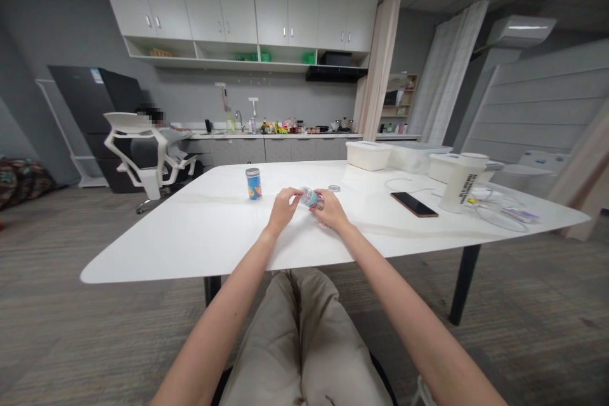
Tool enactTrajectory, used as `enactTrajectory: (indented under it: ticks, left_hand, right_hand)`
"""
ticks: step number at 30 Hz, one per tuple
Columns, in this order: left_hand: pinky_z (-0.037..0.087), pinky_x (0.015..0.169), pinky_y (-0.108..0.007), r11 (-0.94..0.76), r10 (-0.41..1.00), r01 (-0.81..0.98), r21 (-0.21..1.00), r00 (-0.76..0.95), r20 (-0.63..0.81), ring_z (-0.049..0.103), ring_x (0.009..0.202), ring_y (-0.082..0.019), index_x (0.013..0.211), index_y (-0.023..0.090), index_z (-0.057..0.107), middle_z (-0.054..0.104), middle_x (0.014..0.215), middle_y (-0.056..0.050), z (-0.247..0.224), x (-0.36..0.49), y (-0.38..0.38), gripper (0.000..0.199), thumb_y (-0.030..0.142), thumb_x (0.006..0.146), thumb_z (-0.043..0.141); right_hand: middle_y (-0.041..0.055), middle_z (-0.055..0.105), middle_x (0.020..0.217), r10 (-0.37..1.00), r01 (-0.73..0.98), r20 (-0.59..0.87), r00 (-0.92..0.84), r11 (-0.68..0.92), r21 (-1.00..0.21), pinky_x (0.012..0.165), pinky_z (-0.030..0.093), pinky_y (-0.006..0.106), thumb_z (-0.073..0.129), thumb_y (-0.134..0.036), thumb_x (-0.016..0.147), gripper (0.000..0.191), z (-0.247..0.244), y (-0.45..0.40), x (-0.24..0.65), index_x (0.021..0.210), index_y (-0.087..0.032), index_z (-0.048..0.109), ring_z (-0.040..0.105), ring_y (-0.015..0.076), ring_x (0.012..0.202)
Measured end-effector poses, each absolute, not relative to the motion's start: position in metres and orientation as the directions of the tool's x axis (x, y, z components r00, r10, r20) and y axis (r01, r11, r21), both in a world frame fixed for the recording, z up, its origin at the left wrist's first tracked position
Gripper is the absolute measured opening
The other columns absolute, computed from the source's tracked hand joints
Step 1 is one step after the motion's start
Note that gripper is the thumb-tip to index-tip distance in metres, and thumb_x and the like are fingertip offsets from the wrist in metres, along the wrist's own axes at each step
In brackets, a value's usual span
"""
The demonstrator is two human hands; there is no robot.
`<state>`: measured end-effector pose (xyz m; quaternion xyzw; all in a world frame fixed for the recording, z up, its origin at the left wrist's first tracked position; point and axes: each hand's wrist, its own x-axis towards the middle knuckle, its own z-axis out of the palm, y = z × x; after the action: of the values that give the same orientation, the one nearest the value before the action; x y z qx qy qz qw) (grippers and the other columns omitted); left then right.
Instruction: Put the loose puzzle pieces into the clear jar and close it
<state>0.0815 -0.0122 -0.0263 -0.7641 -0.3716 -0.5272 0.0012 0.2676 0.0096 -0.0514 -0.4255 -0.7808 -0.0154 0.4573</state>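
A small clear jar with a blue-green label [310,197] is tilted above the white table, its mouth end toward the left. My right hand [332,208] is wrapped round its body from the right. My left hand [285,207] is at the jar's left end, thumb and fingers pinched together there; whatever lies between them is too small to make out. On the table just behind my right hand lies a round silvery lid [333,188]. Left of my hands a second jar, with a blue picture label and a grey lid [254,184], stands upright.
The white table [190,235] holds a dark phone [413,204], a tall cream cup [459,185], loose white cables and, at the back right, white boxes [368,155]. Beyond the table's far left side a person sits in a white chair [143,146].
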Motion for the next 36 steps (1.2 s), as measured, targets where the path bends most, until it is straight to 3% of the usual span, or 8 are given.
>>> enactTrajectory:
  ticks: [3,6,10,15,21,30,33,36]
  left_hand:
    - [0.05,0.081,-0.032,-0.722,0.558,0.565,0.4,0.134,0.819,0.059,0.087,-0.017,0.091,0.019,0.062,0.064,0.091,-0.005,-0.026,0.082,-0.012,0.018,0.005,0.083,0.053]
    - [0.049,0.078,-0.03,-0.708,0.579,0.574,0.41,0.141,0.803,0.056,0.079,-0.015,0.091,0.017,0.06,0.058,0.085,-0.003,-0.029,0.083,-0.012,0.02,0.004,0.079,0.052]
    - [0.048,0.073,-0.028,-0.716,0.681,0.57,0.404,0.441,0.584,0.054,0.071,-0.014,0.093,0.016,0.065,0.054,0.078,-0.001,-0.039,0.087,-0.013,0.014,0.018,0.08,0.059]
    - [0.047,0.082,-0.029,-0.76,0.649,0.534,0.371,0.657,0.384,0.058,0.082,-0.017,0.102,0.019,0.071,0.058,0.089,-0.005,-0.05,0.097,-0.018,0.023,0.028,0.085,0.06]
    - [0.047,0.086,-0.029,-0.794,0.607,0.508,0.333,0.681,0.409,0.06,0.089,-0.018,0.086,0.018,0.069,0.062,0.091,-0.005,-0.048,0.097,-0.018,0.011,0.017,0.084,0.058]
    - [0.045,0.087,-0.036,-0.771,0.596,0.636,0.021,0.71,0.375,0.065,0.093,-0.021,0.097,0.018,0.063,0.07,0.097,-0.007,-0.036,0.1,-0.028,0.019,0.011,0.09,0.047]
    - [0.046,0.086,-0.036,-0.731,0.611,0.681,0.031,0.635,0.473,0.065,0.089,-0.02,0.098,0.018,0.06,0.069,0.096,-0.008,-0.035,0.1,-0.025,0.017,0.012,0.091,0.046]
    - [0.049,0.082,-0.033,-0.684,0.599,0.715,0.143,0.44,0.669,0.064,0.087,-0.019,0.101,0.018,0.057,0.065,0.097,-0.008,-0.031,0.094,-0.022,0.018,0.014,0.094,0.041]
  right_hand:
    - [0.009,0.064,0.109,0.673,0.696,0.715,-0.189,0.606,-0.386,0.092,0.047,0.04,0.068,-0.022,0.069,0.045,-0.05,0.007,0.267,0.113,-0.019,0.055,0.058,0.0247,0.102]
    - [0.0112,0.064,0.109,0.733,0.744,0.679,-0.034,0.472,-0.473,0.091,0.046,0.041,0.068,-0.03,0.072,0.046,-0.048,0.007,0.268,0.114,-0.018,0.053,0.059,0.0264,0.103]
    - [0.0134,0.064,0.108,0.789,0.753,0.588,0.177,0.276,-0.597,0.089,0.047,0.039,0.065,-0.036,0.076,0.046,-0.049,0.008,0.272,0.115,-0.017,0.049,0.06,0.0271,0.104]
    - [0.0133,0.066,0.108,0.807,0.733,0.552,0.212,0.242,-0.636,0.085,0.047,0.037,0.064,-0.036,0.077,0.047,-0.051,0.011,0.272,0.116,-0.017,0.046,0.062,0.0263,0.102]
    - [0.0103,0.067,0.103,0.81,0.708,0.548,0.208,0.262,-0.656,0.083,0.048,0.033,0.066,-0.037,0.077,0.042,-0.054,0.015,0.272,0.112,-0.02,0.048,0.065,0.0232,0.096]
    - [0.0107,0.067,0.103,0.815,0.719,0.55,0.184,0.269,-0.64,0.082,0.048,0.034,0.065,-0.037,0.078,0.044,-0.053,0.013,0.27,0.113,-0.018,0.048,0.064,0.0233,0.096]
    - [0.0113,0.065,0.105,0.807,0.736,0.572,0.146,0.298,-0.609,0.084,0.047,0.036,0.065,-0.037,0.077,0.045,-0.051,0.011,0.269,0.114,-0.017,0.049,0.062,0.0244,0.098]
    - [0.0112,0.064,0.108,0.775,0.77,0.63,0.051,0.372,-0.519,0.088,0.046,0.038,0.067,-0.032,0.075,0.045,-0.048,0.007,0.269,0.114,-0.017,0.051,0.059,0.0259,0.102]
